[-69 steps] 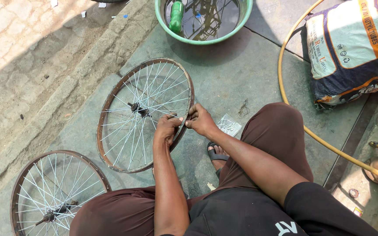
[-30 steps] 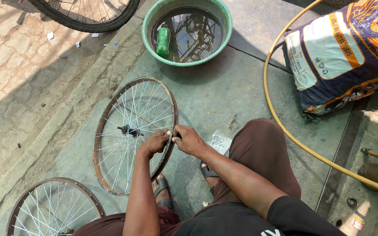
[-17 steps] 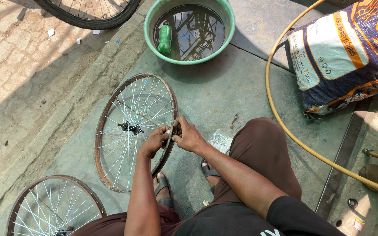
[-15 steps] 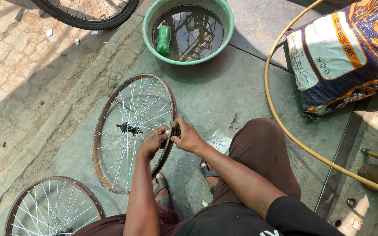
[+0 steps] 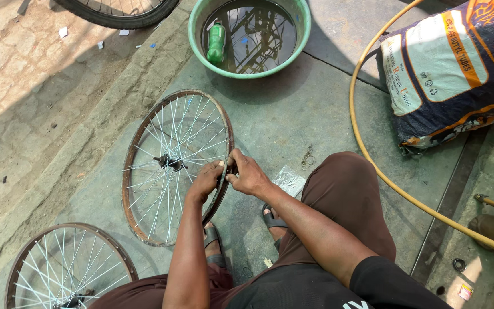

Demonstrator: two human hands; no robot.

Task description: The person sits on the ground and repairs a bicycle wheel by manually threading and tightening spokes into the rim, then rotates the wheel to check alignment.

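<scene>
Left hand (image 5: 206, 181) and right hand (image 5: 247, 173) both pinching the rusty spoked wheel rim (image 5: 134, 166) at its four o'clock edge, green water basin (image 5: 303, 34) at one o'clock

My left hand (image 5: 206, 181) and right hand (image 5: 248, 173) are bare, with no gloves, rings or watch, and both forearms are uncovered up to the elbow. I wear loose brown trousers (image 5: 347, 200) that bunch in soft folds over my knees, and a black short-sleeved shirt (image 5: 390, 283) with a bit of white marking near its lower edge. On my feet are dark open sandals (image 5: 274, 220) with broad straps across the toes.
</scene>
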